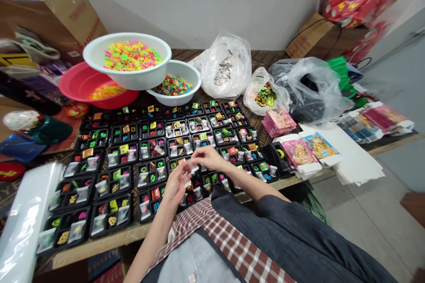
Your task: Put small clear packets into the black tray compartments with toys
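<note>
My left hand (175, 183) is curled above the front rows of black compartment trays (114, 210), holding what looks like a small clear packet (187, 181). Over the trays too, my right hand (210, 159) has its fingertips pinched together close to the left fingers; whatever is between them is too small to make out. Rows of these trays cover the table, holding tiny coloured trinkets, small wrapped pieces and clear packets (98, 224). Fewer pieces lie in the trays at the back.
Behind the trays stand a white basin (94, 59) of bright plastic pieces, a red basin (71, 82), a smaller white basin (195, 86) and plastic bags (229, 70). Printed cartons (299, 150) lie right, clear sheets (25, 212) left. A green cup (55, 130) stands at the left.
</note>
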### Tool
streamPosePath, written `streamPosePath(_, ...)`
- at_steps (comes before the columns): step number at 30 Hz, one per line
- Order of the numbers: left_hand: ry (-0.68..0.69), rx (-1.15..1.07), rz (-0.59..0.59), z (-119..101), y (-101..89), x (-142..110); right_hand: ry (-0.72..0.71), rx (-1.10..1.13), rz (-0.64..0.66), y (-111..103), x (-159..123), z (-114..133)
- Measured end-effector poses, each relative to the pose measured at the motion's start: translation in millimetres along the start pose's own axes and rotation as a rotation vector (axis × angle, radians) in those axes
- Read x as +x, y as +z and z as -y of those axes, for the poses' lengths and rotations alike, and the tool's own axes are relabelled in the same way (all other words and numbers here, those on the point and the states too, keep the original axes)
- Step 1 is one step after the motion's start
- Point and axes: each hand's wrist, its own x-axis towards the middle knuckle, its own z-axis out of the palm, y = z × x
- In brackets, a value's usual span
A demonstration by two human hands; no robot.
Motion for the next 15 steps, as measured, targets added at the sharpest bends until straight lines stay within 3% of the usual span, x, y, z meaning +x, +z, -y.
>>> streamPosePath(3, -0.012, -0.011, 0.008, -5, -1.3, 0, 0.005, -0.171, -0.370, -65, 14, -12)
streamPosePath(5, -0.007, -0.019, -0.008, -8, -1.8, 0, 0.147, -0.352, -0.671, -117, 23, -24)
streamPosePath(8, -0.006, -0.015, -0.005, -9, -1.5, 1, 0.241, -0.440, -0.803, -175, 31, -44)
streamPosePath(11, 0.000, -0.002, 0.018, -7, -1.5, 2, 0.278, -0.525, -0.783, -198, 33, -61)
streamPosePath(15, 0.018, -0.016, -0.004, -7, -2.1, 2, 0.267, -0.638, -0.714, -185, 35, -66)
